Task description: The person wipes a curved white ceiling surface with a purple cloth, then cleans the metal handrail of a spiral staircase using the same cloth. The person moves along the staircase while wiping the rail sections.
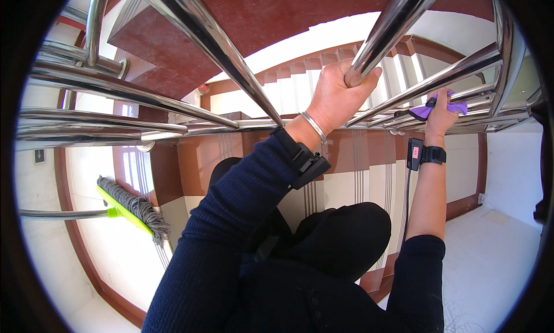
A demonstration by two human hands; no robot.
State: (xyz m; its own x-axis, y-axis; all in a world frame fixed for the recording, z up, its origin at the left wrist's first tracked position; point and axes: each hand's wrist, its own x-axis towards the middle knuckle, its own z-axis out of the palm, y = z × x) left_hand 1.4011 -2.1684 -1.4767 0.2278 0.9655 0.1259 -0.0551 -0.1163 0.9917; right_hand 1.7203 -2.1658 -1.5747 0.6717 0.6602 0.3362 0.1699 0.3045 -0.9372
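Observation:
My left hand [335, 97] is wrapped around a shiny stainless steel baluster [391, 30] of the stair railing. A silver bangle circles that wrist, and a black strapped device sits just below it. Farther right, my right hand [438, 119] holds a purple cloth [457, 108] with black parts against the railing's metal bars. Part of the cloth is hidden under the fingers. Another black device [416, 153] with a cable is strapped to my right wrist. Beside the cloth, a polished bar [454, 75] slants up to the right.
Tiled stairs [342, 190] in cream and brown lie below my bent legs. A lime-green mop [130, 209] with grey strands rests on the landing at left. More steps [298, 88] show beyond the railing. A white wall [513, 168] stands at right.

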